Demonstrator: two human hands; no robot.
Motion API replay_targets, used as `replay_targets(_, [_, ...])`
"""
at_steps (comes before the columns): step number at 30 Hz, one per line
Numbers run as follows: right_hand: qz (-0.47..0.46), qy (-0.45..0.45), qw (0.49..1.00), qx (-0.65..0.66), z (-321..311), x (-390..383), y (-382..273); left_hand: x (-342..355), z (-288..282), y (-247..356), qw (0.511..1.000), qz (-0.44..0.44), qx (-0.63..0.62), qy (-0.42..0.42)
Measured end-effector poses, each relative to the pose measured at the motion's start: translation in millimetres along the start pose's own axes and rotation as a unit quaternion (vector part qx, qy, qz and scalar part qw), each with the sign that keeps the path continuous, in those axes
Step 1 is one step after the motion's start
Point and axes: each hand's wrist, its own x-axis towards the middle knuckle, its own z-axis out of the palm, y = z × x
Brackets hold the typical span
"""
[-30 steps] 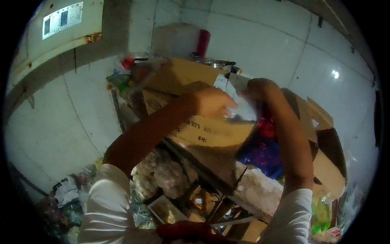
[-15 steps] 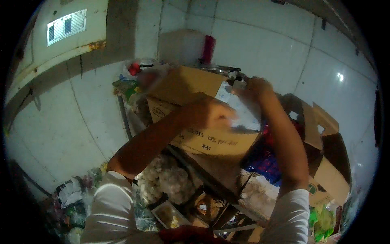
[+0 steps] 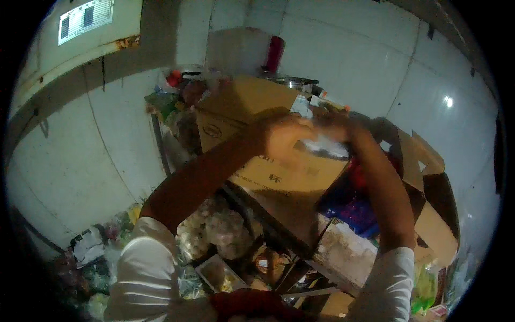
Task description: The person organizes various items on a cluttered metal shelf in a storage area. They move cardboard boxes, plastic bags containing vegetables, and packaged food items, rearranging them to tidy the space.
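Both my hands are raised over a large brown cardboard box (image 3: 257, 112) that stands on a cluttered rack. My left hand (image 3: 284, 140) and my right hand (image 3: 335, 126) meet above the box's near right corner and pinch a crumpled, pale, see-through plastic piece (image 3: 324, 146) between them. The hands are blurred, so the exact hold of each finger is unclear. The box's flaps lie open at the top.
Behind the box stand a white container (image 3: 236, 51), a red bottle (image 3: 274, 53) and a metal pot (image 3: 292, 83). Open cardboard boxes (image 3: 429, 182) sit at right, blue and red packets (image 3: 354, 206) below. Bagged goods (image 3: 220, 233) and trays lie under the rack. White tiled walls surround.
The view has tilted down a little, so the box and my hands sit lower in the picture. My hands stay together on the plastic piece at the box's corner.
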Motion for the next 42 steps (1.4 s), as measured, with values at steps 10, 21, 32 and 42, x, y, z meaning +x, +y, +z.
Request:
replay_targets(10, [-0.008,0.117,0.993,-0.010,7.8,-17.5,-28.3,-13.0,-16.5,2.0,0.993,-0.022,-0.100,-0.062])
replay_targets(21, [-0.055,0.122,0.989,-0.069,13.7,76.7,62.5,6.0,-25.8,-12.6,0.964,0.009,-0.228,-0.139])
replay_targets(32, [0.011,0.078,0.997,-0.020,0.0,59.6,37.3,-5.1,-18.6,-9.2,0.995,0.035,-0.090,0.028])
replay_targets(42, [-0.066,0.066,0.992,0.086,-12.8,-92.5,-21.6,18.9,-6.2,-48.1,0.990,-0.072,-0.089,-0.083])
